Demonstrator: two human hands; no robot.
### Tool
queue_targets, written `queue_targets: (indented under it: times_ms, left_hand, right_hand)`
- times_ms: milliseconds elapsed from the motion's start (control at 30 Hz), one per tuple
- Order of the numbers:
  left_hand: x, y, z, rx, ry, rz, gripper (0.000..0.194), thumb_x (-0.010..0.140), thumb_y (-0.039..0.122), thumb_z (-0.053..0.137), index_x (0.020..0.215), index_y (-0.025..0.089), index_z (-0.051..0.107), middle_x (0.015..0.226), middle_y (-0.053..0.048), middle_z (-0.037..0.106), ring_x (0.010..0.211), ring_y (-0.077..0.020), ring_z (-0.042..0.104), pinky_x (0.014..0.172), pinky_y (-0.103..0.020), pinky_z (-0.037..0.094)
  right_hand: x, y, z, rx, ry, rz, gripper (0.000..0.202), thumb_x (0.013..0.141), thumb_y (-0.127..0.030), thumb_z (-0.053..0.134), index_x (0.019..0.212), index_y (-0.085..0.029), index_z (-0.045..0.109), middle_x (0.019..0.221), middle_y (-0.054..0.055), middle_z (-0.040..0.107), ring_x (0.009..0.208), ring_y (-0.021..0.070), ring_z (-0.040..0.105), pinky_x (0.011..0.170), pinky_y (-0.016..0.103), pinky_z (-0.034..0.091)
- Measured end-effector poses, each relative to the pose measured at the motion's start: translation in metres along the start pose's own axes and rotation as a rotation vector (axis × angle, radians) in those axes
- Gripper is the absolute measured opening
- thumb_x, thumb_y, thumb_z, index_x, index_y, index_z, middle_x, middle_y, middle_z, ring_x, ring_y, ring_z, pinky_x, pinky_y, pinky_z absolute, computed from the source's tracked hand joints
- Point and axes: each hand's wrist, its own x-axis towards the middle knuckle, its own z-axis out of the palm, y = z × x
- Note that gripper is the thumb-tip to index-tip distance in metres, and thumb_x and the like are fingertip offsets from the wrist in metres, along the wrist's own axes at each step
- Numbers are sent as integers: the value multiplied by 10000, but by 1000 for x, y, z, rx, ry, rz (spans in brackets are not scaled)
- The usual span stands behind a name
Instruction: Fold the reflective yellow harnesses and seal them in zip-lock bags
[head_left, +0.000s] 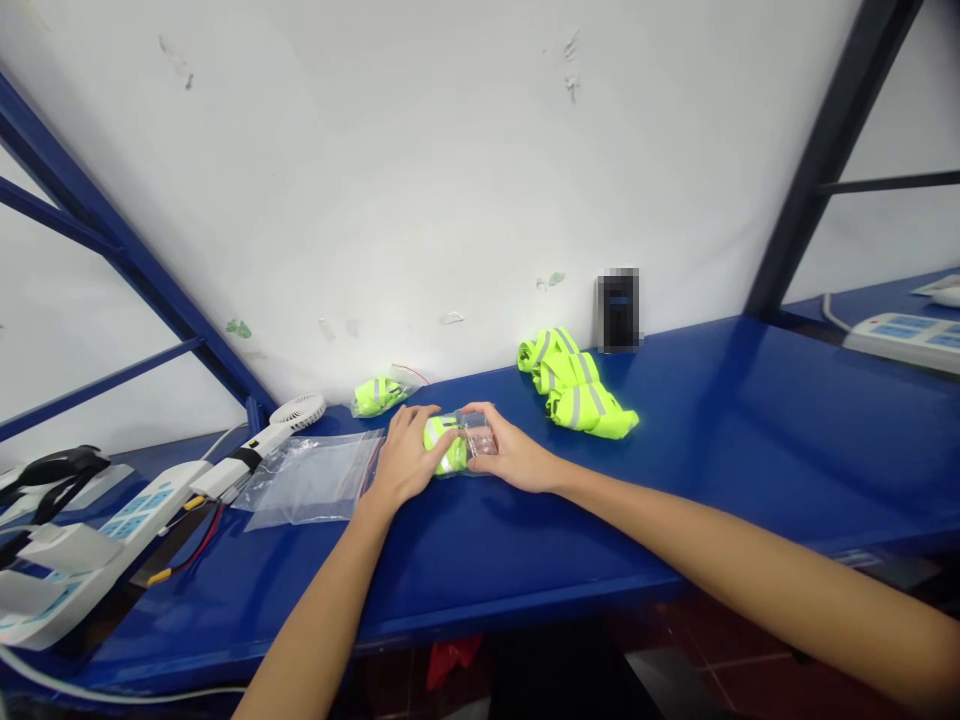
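Fluorescent-yellow, grey-striped fabric bundle (454, 460) in a clear plastic bag (478, 437) | lies on glossy blue tabletop (510, 560) | left hand (405, 455) clamps bundle's left end; right hand (517, 455) grips bag's see-through right end | my read: keep left steady, work right fingertips lightly, avoid stretching or creasing the plastic.
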Motion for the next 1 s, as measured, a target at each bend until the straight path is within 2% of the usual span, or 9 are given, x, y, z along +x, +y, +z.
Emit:
queue_targets:
  times_ms: [133,200,400,533,633,700,767,900,1000]
  left_hand:
    - [0,11,0,105,69,48,425,870,536,534,1158,247,653,1258,-119,602,1345,-366,368,1100,-599,237]
    - [-1,15,-4,77,44,27,367,909,470,478,1149,260,659,1175,-102,648,1284,-348,447,1075,-585,271]
    - [0,11,-22,-187,-144,-8,389,933,449,409,1056,234,709,930,-43,722,844,-228,636,799,-337,435]
    - [-3,11,-27,-328,-230,28,421,893,478,508,1165,196,662,528,48,492,502,-137,440,545,-260,342]
    - [-5,16,-27,-442,-192,171,506,877,411,557,1345,219,549,741,8,568,673,-149,514,681,-272,428]
    - [-3,17,-26,-527,-207,192,454,865,401,568,1286,238,615,997,-60,606,908,-194,566,836,-320,450]
    - [0,16,-25,-667,-341,92,381,880,430,524,1135,221,714,1061,-85,622,978,-225,581,865,-342,454]
    - [6,10,-18,-971,-597,-187,597,906,560,343,927,131,758,697,-80,637,612,-175,560,614,-299,434]
    - [5,7,-10,-888,-490,-220,629,889,619,333,667,148,686,447,-11,467,441,-133,413,508,-274,329]
  right_hand:
    - [5,0,4,93,-14,-7,641,746,-131,626,1303,-250,332,1112,60,624,798,126,624,728,275,503]
    - [5,-1,3,38,23,-36,564,780,-133,585,1286,-247,364,1089,56,626,858,141,632,738,270,501]
    - [3,-4,-13,-349,251,1,452,861,-133,417,1301,-235,395,841,11,645,620,146,607,614,267,456]
    - [3,-4,-20,-668,415,-14,465,841,-169,486,1303,-213,446,775,12,606,693,186,594,675,285,421]
    - [3,-2,-23,-738,401,42,390,905,-256,467,1293,-217,467,777,25,622,703,199,601,665,282,399]
    - [5,0,-27,-747,376,77,319,937,-307,450,1237,-218,512,782,32,640,718,204,610,661,278,393]
    - [9,2,-31,-739,364,75,267,973,-335,398,1138,-213,569,833,46,668,776,206,626,692,278,402]
    - [14,6,-34,-803,336,89,271,973,-325,408,974,-187,642,931,82,706,864,215,644,748,285,409]
    - [11,7,-30,-905,224,95,334,965,-387,437,916,-172,688,906,115,717,846,237,649,727,298,402]
